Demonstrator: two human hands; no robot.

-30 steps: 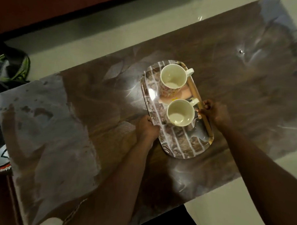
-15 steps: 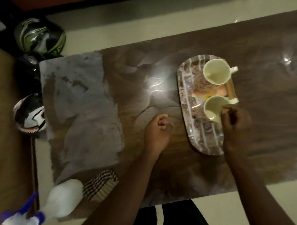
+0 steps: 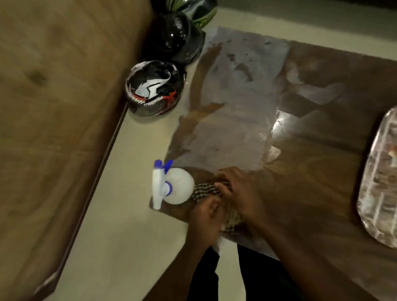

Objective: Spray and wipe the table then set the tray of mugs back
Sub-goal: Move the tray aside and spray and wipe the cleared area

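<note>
On the front left corner of the brown wooden table [image 3: 316, 177] lies a black-and-white checked cloth [image 3: 205, 190]. My left hand [image 3: 205, 214] is closed on its near side. My right hand [image 3: 243, 192] lies on top with its fingers curled into the cloth. A white spray bottle [image 3: 177, 192] with a blue trigger stands at the corner, touching the cloth on its left. The patterned tray [image 3: 380, 190] rests on the table at the right edge of the view, cut off by the frame; no mugs are visible.
A greyish film covers the table's left end [image 3: 235, 106]. Three helmets sit on the pale floor beside that end: a black, white and red one [image 3: 154, 88], a dark one [image 3: 179, 37] and a green-striped one [image 3: 191, 6]. A brown upholstered couch [image 3: 48, 100] fills the left.
Both hands let go of the tray and moved left to the table's front left corner, where they now grip the checked cloth. The view swung left, so the mugs are out of frame.
</note>
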